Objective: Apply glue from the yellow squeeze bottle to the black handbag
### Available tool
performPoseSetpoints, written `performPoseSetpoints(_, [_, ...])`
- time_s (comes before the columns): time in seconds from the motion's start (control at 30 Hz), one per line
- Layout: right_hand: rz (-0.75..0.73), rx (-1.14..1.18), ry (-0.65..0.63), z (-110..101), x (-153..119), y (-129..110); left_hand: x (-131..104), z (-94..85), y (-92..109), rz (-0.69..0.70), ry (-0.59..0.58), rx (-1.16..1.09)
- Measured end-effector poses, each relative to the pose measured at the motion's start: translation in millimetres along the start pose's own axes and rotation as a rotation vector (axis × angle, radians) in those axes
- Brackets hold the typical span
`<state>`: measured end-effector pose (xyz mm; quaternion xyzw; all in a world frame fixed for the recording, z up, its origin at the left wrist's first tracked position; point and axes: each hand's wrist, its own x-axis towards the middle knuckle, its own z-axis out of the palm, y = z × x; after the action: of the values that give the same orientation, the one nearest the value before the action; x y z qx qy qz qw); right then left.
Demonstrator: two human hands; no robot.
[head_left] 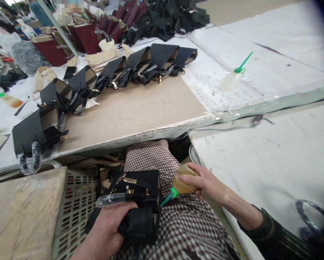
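Note:
A small black handbag [140, 202] with gold fittings and a plastic-wrapped handle rests on my lap, over checked trousers. My left hand [110, 225] presses down on its near side and grips it. My right hand [202, 182] holds a squeeze bottle of amber glue [182, 180]. The bottle's green nozzle points left and its tip touches the bag's right edge.
A row of several black handbags [102, 81] lines the brown board [140, 108] ahead. A second glue bottle [232, 77] lies on the white table [273, 151] to the right. Dark red bags [83, 36] stand farther back. A slotted crate [75, 206] sits left of my lap.

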<state>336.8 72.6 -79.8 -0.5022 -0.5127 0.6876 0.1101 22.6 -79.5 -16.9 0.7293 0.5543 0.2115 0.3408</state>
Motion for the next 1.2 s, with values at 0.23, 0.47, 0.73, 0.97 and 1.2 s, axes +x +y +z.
performPoseSetpoints(0.23, [-0.026, 0.179, -0.051, 4.5, -20.1, 5.7, 3.0, 0.5, 3.2, -0.004, 0.024, -0.004])
performPoseSetpoints(0.47, [-0.028, 0.336, -0.099, 18.8, -36.5, -1.7, 3.3, -1.1, 4.8, -0.026, 0.004, -0.017])
performPoseSetpoints(0.73, [-0.022, 0.052, 0.075, 3.3, -19.6, 6.0, 7.5, -4.5, 7.0, 0.005, 0.037, -0.018])
performPoseSetpoints(0.97, [-0.193, -0.313, 0.287, 8.2, -13.3, 7.1, 6.6, -3.6, 5.5, -0.007, 0.043, 0.012])
performPoseSetpoints(1.2, [-0.289, -0.385, 0.268, 12.2, -27.6, -0.9, 12.7, -7.9, 6.7, 0.011, 0.087, 0.007])
